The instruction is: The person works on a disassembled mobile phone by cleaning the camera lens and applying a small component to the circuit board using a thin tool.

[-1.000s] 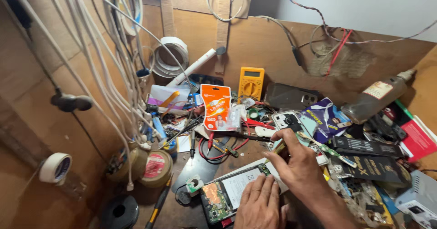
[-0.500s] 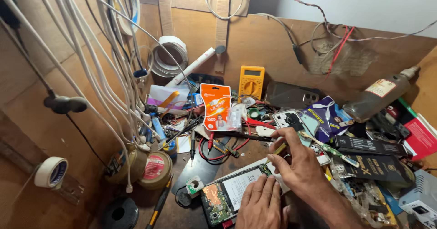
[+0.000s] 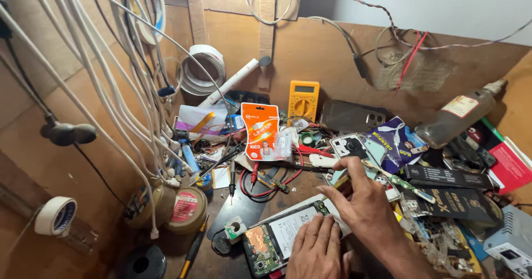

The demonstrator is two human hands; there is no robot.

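Left fingers (image 3: 324, 232): your left hand (image 3: 317, 252) lies flat, fingers pressed on the opened phone (image 3: 280, 241), low centre.
Right fingers (image 3: 344, 186): your right hand (image 3: 363, 207) is pinched narrow; what it holds, you cannot tell.
Tabletop (image 3: 244, 201): dark, crowded; orange packet (image 3: 260, 130) and yellow multimeter (image 3: 303, 99) sit above centre.
Wall: brown board, white cables (image 3: 111, 74) hanging at upper left, tape roll (image 3: 56, 215) at lower left.

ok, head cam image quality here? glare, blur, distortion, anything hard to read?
Head view: warm, even light and mostly sharp. Soft shadows lie under the left hand and right hand over the opened phone. There is mild glare on the dark phone leaning against the back wall. Wide-angle bowing shows in the white cables at the left edge. The bottom-right corner clutter is slightly soft.
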